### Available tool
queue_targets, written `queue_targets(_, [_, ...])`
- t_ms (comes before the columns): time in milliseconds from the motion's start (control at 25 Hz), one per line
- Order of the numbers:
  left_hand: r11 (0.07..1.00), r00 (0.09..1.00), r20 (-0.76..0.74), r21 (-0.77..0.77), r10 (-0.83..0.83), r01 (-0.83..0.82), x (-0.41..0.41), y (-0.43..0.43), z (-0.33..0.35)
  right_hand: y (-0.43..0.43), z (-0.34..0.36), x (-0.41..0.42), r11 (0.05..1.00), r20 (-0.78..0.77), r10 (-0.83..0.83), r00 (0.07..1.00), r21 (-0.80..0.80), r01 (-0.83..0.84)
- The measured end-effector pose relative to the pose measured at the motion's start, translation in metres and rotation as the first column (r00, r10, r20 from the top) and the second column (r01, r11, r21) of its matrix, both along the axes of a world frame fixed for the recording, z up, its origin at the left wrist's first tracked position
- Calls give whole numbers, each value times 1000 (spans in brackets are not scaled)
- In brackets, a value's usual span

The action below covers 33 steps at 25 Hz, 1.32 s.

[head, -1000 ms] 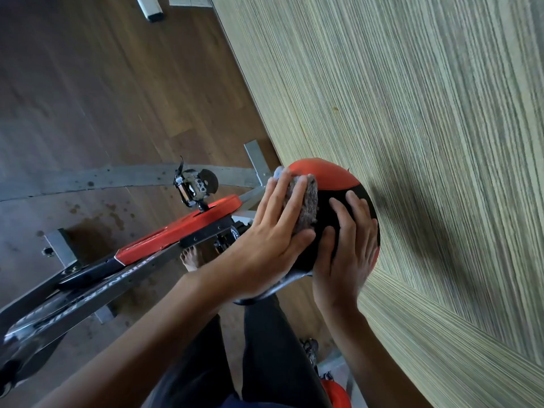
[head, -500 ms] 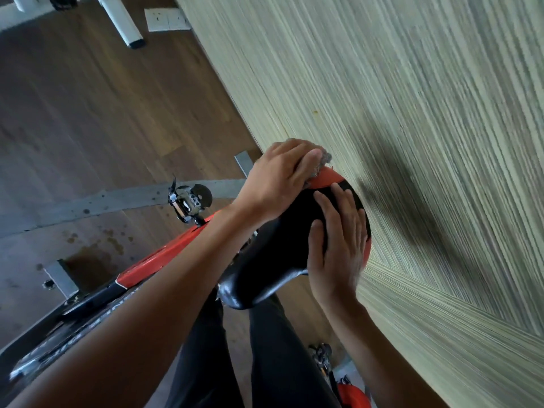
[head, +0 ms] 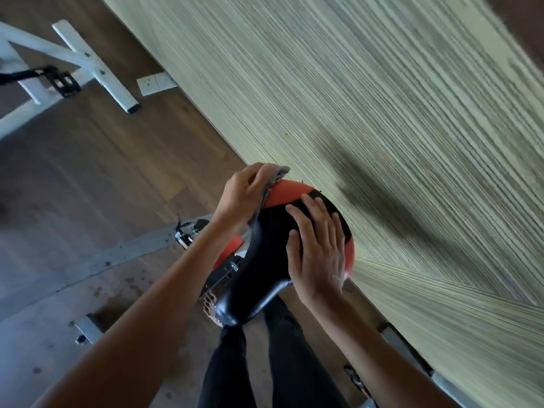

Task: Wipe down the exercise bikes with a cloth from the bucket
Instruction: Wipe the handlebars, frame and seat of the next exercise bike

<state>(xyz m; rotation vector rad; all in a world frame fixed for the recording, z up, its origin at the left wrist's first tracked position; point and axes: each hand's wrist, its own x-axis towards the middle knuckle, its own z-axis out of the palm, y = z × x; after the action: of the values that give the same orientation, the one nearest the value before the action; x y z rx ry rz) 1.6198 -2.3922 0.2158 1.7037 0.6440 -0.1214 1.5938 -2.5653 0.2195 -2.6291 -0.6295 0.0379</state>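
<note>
The exercise bike's black and red saddle fills the middle of the head view. My left hand presses a grey cloth against the saddle's red far rim. My right hand lies flat, fingers spread, on the saddle's right side and holds nothing. Under my left arm a bit of the bike's red frame and a pedal show; the rest of the bike is hidden. No bucket is in view.
A striped green-beige wall runs close along the saddle's right. A white bike frame with a black pedal stands at top left on the dark wood floor. A white wall socket sits at the wall's base. My legs stand below the saddle.
My left hand has slid the cloth from the saddle's top to its far red rim. The view has swung up, bringing the white frame in. My right hand stays on the saddle.
</note>
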Motion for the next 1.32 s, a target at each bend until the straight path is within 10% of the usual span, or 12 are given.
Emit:
queue_targets(280, [976,947,-240,92,213,-196,-41,-24,17,4,3,-1,999,-30,-10,999,-43,9])
queue_targets(440, [985,916,-400,163,17,53,-85,-40,33,5,7,-1,1000,-57,-26,998,-12,25])
queue_targets(720, [825,958,-279,525,-66,209,-142,-73,67,3,13,-1,999,-99,-3,995,39,7])
queue_targets(960, [628,928,-261,683,-267,373,-86,-102,53,-16,32,22,895,-419,43,907,420,151])
queue_targets(1160, [709,973,-141,667,-180,228,-117,-96,64,-8,54,3,901,-364,65,929,421,102])
queue_targets(1320, [721,975,-178,658,-130,216,-178,-100,60,20,40,-29,991,-233,114,966,100,-93])
